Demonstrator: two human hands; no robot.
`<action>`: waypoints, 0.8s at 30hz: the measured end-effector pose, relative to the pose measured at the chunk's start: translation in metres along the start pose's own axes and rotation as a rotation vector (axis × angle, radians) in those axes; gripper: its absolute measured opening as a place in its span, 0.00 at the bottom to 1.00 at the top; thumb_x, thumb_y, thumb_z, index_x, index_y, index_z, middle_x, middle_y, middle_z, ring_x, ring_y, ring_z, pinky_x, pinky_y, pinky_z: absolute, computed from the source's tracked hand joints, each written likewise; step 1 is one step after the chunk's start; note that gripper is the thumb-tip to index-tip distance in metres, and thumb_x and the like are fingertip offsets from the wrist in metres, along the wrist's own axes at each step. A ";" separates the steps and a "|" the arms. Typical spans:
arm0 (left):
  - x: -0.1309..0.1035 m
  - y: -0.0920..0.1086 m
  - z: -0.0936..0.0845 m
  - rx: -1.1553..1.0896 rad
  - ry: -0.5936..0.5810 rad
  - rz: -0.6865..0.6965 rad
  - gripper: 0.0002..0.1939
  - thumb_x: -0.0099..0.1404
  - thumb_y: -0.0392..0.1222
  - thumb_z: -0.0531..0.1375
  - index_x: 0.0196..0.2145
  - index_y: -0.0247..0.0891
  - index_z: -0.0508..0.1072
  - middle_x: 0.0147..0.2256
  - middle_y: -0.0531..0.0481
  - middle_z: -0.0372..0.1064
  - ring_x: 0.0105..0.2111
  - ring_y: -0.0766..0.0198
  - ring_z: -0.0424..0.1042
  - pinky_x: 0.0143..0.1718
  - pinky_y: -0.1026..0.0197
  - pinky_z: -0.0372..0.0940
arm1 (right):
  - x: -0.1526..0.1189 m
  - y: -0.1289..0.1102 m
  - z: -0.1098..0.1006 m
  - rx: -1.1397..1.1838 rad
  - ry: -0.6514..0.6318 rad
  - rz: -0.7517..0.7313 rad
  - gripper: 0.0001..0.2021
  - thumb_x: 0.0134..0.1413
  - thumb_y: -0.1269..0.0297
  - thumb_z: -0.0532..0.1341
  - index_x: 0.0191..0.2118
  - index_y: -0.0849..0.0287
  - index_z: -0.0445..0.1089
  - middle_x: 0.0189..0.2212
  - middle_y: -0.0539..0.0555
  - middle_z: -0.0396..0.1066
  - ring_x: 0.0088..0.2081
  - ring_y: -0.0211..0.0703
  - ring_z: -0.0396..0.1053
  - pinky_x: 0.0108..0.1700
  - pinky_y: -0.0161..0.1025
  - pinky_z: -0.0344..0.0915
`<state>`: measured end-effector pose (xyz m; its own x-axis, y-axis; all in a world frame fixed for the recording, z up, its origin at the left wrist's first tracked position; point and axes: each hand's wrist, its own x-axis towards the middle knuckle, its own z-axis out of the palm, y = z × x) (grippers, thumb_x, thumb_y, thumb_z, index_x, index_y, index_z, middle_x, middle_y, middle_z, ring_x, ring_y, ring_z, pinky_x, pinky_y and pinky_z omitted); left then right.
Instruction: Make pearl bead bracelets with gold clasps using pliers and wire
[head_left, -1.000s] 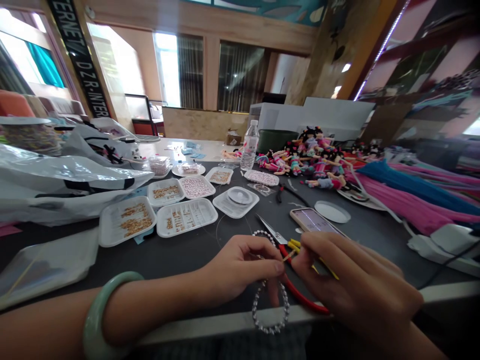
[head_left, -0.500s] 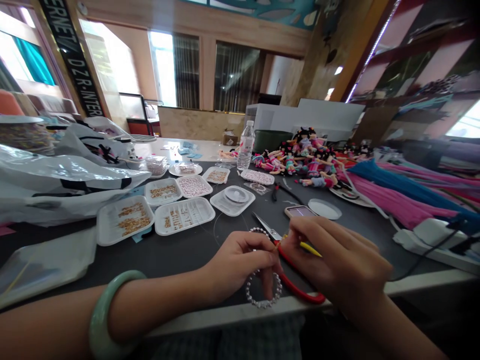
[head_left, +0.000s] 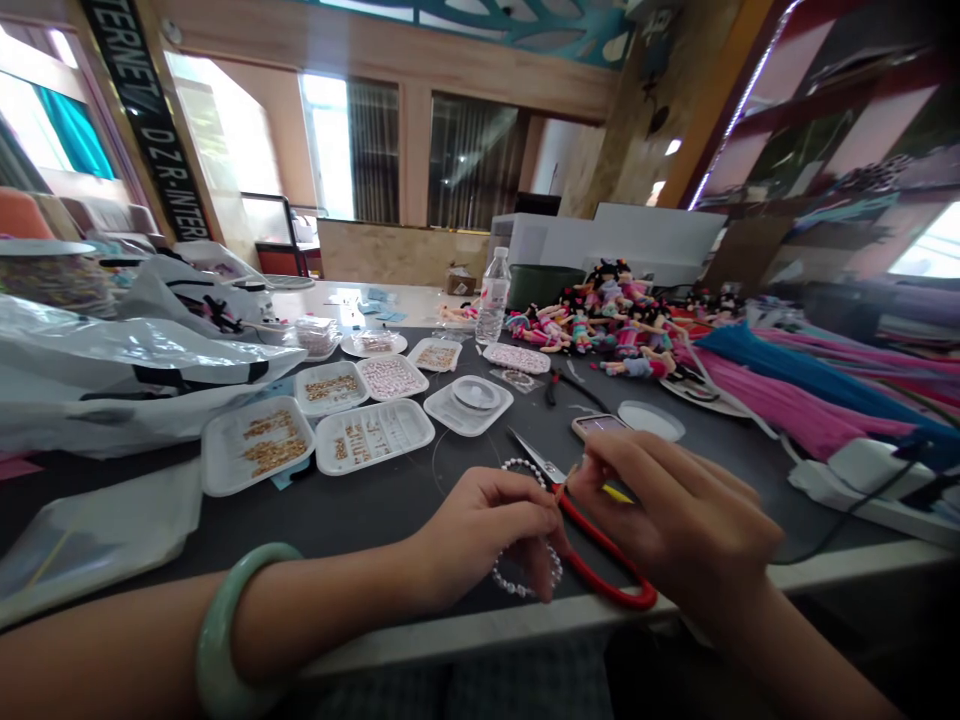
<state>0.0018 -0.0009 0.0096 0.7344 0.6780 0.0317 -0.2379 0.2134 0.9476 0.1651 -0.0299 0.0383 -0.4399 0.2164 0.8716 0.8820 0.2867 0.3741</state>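
My left hand point(head_left: 487, 530), with a green bangle point(head_left: 217, 620) on its wrist, pinches a strand of silvery beads point(head_left: 517, 588) that loops above and below the fingers. My right hand point(head_left: 667, 500) is closed at the fingertips on a small gold-coloured piece point(head_left: 568, 484), close to the left fingertips; its exact kind is too small to make out. Beneath both hands, red-handled scissors point(head_left: 615, 568) lie on the dark table with blades pointing away. A yellow handle point(head_left: 618, 494) shows behind the right fingers, mostly hidden; I cannot tell whether the hand touches it.
White trays of gold-coloured pieces point(head_left: 274, 440) and pale beads point(head_left: 390, 378) stand to the left. A spool point(head_left: 476, 392) sits on another tray. Farther back are a plastic bottle point(head_left: 493, 300), dolls point(head_left: 600, 320) and dark-handled pliers point(head_left: 581, 392). A phone point(head_left: 598, 425) and power strip point(head_left: 870, 480) are rightward.
The right fingertips have shifted slightly, and the gold-coloured piece shows more clearly between the hands. The lower bead loop has risen a little. The view has tilted slightly.
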 end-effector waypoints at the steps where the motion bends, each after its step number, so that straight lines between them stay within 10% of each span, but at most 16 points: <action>1: 0.000 0.000 0.000 0.016 -0.005 -0.022 0.08 0.54 0.38 0.57 0.22 0.32 0.72 0.14 0.54 0.66 0.14 0.70 0.65 0.20 0.68 0.56 | 0.000 -0.001 0.000 0.025 -0.008 0.012 0.04 0.52 0.75 0.59 0.32 0.58 0.67 0.23 0.48 0.72 0.23 0.37 0.70 0.29 0.33 0.64; 24: -0.003 -0.006 0.001 -0.228 -0.079 -0.212 0.10 0.53 0.41 0.60 0.27 0.29 0.75 0.24 0.47 0.73 0.17 0.64 0.72 0.20 0.65 0.63 | -0.006 0.004 -0.001 0.020 -0.012 0.086 0.05 0.52 0.74 0.60 0.33 0.56 0.68 0.24 0.47 0.74 0.25 0.36 0.71 0.29 0.33 0.64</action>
<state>0.0015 -0.0051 0.0037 0.8277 0.5469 -0.1256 -0.2040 0.5018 0.8406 0.1716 -0.0306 0.0353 -0.3651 0.2519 0.8963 0.9130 0.2850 0.2918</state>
